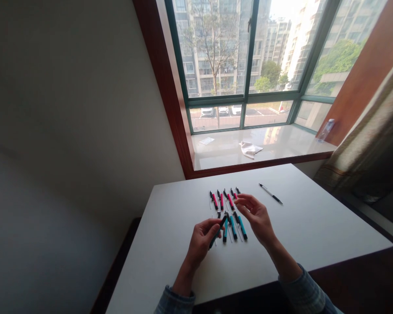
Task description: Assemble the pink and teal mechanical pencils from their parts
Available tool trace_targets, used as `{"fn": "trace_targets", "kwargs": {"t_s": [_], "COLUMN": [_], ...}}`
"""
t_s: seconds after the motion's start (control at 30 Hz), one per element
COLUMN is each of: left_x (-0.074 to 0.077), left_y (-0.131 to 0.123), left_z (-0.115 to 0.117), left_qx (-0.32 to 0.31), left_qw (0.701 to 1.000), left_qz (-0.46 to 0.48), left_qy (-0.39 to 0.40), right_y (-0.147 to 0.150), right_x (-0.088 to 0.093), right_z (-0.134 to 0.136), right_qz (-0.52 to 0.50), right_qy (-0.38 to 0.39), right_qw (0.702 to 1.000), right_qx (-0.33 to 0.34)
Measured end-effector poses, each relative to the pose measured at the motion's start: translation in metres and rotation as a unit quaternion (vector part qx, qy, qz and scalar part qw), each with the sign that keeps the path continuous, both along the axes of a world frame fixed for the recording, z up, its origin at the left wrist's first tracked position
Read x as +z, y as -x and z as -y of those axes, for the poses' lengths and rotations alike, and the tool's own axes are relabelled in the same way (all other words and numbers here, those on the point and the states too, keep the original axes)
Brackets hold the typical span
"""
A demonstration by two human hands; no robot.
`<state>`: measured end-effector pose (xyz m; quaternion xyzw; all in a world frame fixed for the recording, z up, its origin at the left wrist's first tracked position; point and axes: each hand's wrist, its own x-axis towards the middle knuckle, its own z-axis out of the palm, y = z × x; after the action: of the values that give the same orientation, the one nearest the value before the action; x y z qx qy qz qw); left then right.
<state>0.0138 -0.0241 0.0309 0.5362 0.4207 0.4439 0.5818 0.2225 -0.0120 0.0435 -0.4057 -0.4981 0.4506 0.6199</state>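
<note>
Pen parts (233,227) lie in two rows at the lower centre of the frame, pink barrels (222,201) above and teal barrels (243,227) below, with black pieces (225,194) and pale rods (229,235) set among them. Left hand (201,239) pinches a dark barrel (217,234) between thumb and fingers, slanted over the left end of the lower row. Right hand (257,216) hovers at the right end of the upper row, thumb and fingertips drawn close; whether anything sits between them I cannot tell. Crowding is the likeliest trouble: a dipping knuckle could sweep neighbouring parts out of line. The barrels look round enough to roll if nudged, and the rods thin enough to slip from a loose pinch or go astray against the pale top. Barrels appear to be smooth plastic, straight and slim, with black ends; the rods are needle-like. The table (314,226) is matt white and flat, offering little to stop a roll. Right of the rows, a slim pen (270,194) lies apart, pale at one end, black at the other.
</note>
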Motion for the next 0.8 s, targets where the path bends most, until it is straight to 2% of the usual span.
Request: {"fn": "trace_targets", "kwargs": {"t_s": [0.1, 0.2, 0.37, 0.57, 0.7, 0.8], "left_x": [0.001, 0.002, 0.004, 0.005, 0.006, 0.005], "left_y": [0.001, 0.001, 0.001, 0.000, 0.001, 0.001], "left_z": [0.000, 0.000, 0.001, 0.000, -0.001, 0.000], "left_qx": [0.001, -0.004, -0.010, -0.013, -0.013, -0.006], "left_qw": [1.000, 1.000, 1.000, 1.000, 1.000, 0.999], "left_qz": [0.004, 0.000, -0.008, -0.011, -0.022, -0.025], "left_qy": [0.001, 0.001, -0.004, -0.008, -0.015, -0.021], "right_y": [-0.022, -0.037, -0.040, -0.033, -0.033, -0.034], "right_x": [-0.013, -0.033, -0.054, -0.058, -0.058, -0.051], "right_z": [-0.004, -0.004, -0.006, -0.018, -0.023, -0.016], "right_qz": [0.101, 0.216, 0.328, 0.381, 0.380, 0.379], "right_qy": [0.003, 0.001, 0.007, 0.031, 0.035, 0.017], "right_qw": [0.993, 0.971, 0.941, 0.921, 0.922, 0.922], "right_qx": [-0.057, -0.102, -0.080, -0.076, -0.067, -0.083]}}
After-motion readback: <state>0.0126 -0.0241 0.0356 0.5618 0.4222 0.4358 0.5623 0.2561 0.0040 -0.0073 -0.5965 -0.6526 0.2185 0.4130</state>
